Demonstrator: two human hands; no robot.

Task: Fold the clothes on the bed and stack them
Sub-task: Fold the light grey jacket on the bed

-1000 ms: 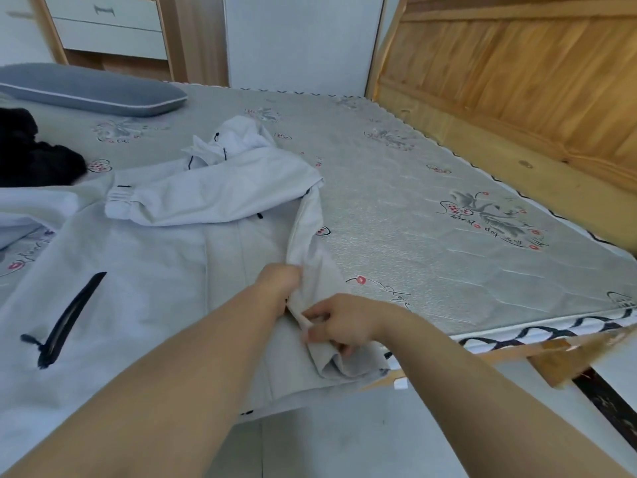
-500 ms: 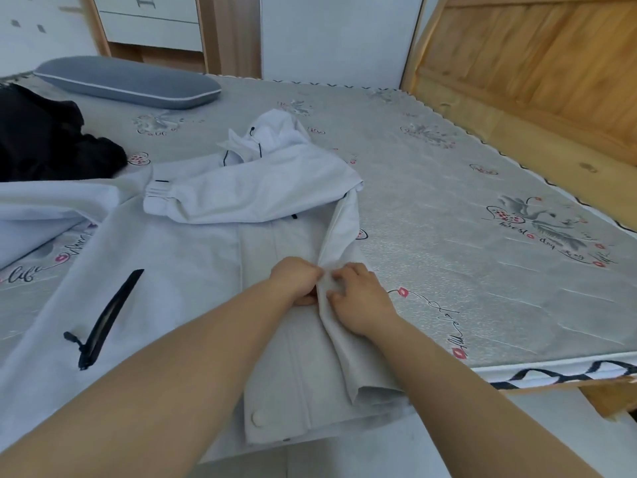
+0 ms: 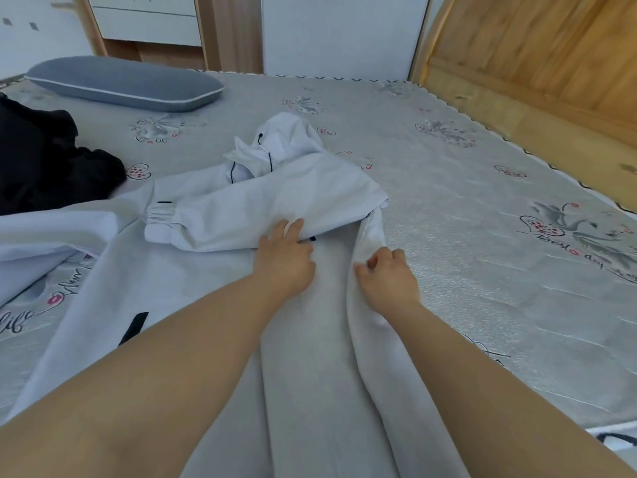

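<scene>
While the right hand (image 3: pixel 387 279) pinches the raised side edge of the white hooded jacket (image 3: pixel 213 298) between thumb and curled fingers, the left hand (image 3: pixel 284 258) lies flat on the garment just beside it, fingers straight and loosely spread, their tips touching the lower edge of the sleeve (image 3: pixel 262 212) that is folded across the chest. Between the two hands runs a narrow strip of jacket front, and the lifted edge stands as a ridge along the right hand's inner side. That ridge follows the jacket's long axis, which runs away from the person: hem under the forearms at the near edge of the mattress (image 3: pixel 482 236), hood (image 3: pixel 279 143) at the far end. So the fabric to be turned lies left of the right hand's fingers, and the fold should, I judge, travel leftward over the strip toward the pressing left hand. The right hand is the nearer one to the free edge; the left hand looks placed to hold the body flat and mark the crease line. The jacket's other side spreads well to the left, not yet folded, with a black zip pocket (image 3: pixel 132 327) showing. A black garment (image 3: pixel 51 160) waits heaped at the far left, near a grey pillow (image 3: pixel 124 82). No stack is visible yet.
</scene>
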